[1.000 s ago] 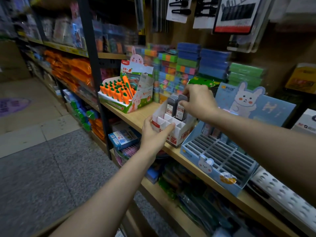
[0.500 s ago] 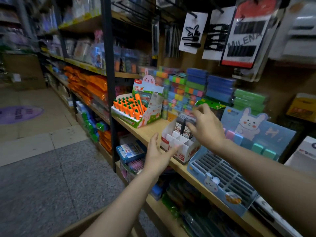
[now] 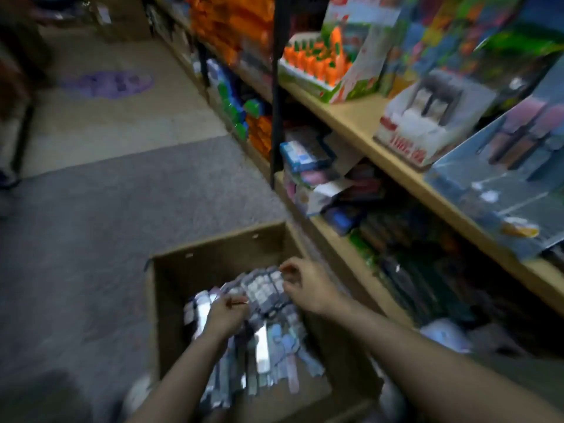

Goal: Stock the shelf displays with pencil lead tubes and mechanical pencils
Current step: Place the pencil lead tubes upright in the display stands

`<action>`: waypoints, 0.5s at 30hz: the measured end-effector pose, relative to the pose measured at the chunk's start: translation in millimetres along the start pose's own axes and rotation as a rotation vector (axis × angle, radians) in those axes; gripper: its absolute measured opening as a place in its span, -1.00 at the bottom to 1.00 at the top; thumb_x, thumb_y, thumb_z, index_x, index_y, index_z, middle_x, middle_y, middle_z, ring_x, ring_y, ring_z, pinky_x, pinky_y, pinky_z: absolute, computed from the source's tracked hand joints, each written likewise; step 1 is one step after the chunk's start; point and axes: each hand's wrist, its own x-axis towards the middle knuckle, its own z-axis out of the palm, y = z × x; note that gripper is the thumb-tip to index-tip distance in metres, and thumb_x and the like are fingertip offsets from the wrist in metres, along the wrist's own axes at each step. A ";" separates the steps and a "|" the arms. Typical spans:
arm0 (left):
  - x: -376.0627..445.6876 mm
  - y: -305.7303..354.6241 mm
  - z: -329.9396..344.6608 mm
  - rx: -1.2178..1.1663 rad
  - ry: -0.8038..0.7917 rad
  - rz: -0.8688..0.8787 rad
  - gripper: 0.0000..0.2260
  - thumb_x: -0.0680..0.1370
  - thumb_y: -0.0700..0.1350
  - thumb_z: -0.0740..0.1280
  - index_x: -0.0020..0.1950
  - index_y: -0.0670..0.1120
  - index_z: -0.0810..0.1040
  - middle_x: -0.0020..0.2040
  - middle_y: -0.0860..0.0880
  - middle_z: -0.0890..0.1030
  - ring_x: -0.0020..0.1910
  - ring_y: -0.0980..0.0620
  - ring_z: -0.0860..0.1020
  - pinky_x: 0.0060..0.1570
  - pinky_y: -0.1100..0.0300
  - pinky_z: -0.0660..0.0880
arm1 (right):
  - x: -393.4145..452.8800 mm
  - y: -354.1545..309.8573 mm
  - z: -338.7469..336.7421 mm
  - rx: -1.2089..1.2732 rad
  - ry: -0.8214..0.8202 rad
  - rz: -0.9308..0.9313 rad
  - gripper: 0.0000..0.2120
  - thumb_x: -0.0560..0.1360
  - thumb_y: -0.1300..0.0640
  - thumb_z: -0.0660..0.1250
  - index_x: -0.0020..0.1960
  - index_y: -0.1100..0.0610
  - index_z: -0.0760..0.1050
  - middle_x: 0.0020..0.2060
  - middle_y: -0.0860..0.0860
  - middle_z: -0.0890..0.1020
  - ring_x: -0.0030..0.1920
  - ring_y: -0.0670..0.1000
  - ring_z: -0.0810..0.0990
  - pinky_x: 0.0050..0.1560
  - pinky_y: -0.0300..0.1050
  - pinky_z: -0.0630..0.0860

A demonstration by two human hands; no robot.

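Both hands down in the cardboard box (image 3: 171, 303), view badly blurred.

I see the left hand (image 3: 224, 315) and right hand (image 3: 308, 290) curled over the packets (image 3: 264, 290) near the box's far edge; actual pinch unclear. Both have left the white display box (image 3: 427, 123) on the shelf (image 3: 351, 117).

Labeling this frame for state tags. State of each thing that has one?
cardboard box: open, on the floor, holding packets
packets: heaped in the box
left hand: in the box, grip too blurred to tell
right hand: fingers curled at the packets, grip unclear
white display box: on the shelf, mostly unfilled
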 end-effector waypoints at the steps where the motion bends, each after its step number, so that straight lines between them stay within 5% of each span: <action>1: 4.3 -15.9 -7.1 0.014 0.023 -0.065 -0.87 0.51 -0.43 0.31 -0.12 -0.23 0.54 -0.24 -0.13 0.53 -0.33 0.04 0.50 -0.38 0.28 0.44 | 0.9 11.6 17.1 -0.006 -0.061 0.090 -0.81 0.49 0.30 0.33 0.09 0.26 0.59 -0.08 0.15 0.65 -0.02 0.09 0.61 -0.09 -0.23 0.40; 5: 23.2 -68.4 -19.9 0.085 0.087 -0.198 -0.83 0.46 -0.37 0.41 0.04 -0.30 0.59 -0.11 -0.15 0.56 -0.12 -0.03 0.48 -0.11 0.18 0.41 | 3.1 57.1 68.7 -0.146 -0.184 0.319 -0.84 0.51 0.16 0.35 0.05 0.19 0.60 0.00 0.12 0.67 0.06 0.08 0.61 -0.09 -0.21 0.40; 11: 38.4 -104.6 1.6 0.247 0.059 -0.200 -0.77 0.44 -0.34 0.41 -0.26 -0.09 0.43 -0.25 -0.04 0.51 -0.21 0.01 0.47 -0.19 0.29 0.38 | 12.5 91.0 104.7 -0.174 -0.234 0.437 -0.77 0.48 0.15 0.45 0.11 0.17 0.57 -0.04 0.07 0.67 -0.10 -0.05 0.57 -0.02 -0.21 0.51; 15: 44.8 -111.3 13.4 0.246 0.119 -0.211 -0.79 0.42 -0.20 0.51 -0.02 -0.07 0.55 -0.09 -0.01 0.61 -0.06 -0.01 0.57 0.03 0.18 0.50 | 14.8 98.2 136.5 -0.115 -0.228 0.507 -0.55 0.43 0.02 0.51 0.24 0.14 0.50 0.02 0.06 0.64 -0.02 -0.01 0.59 0.00 -0.19 0.51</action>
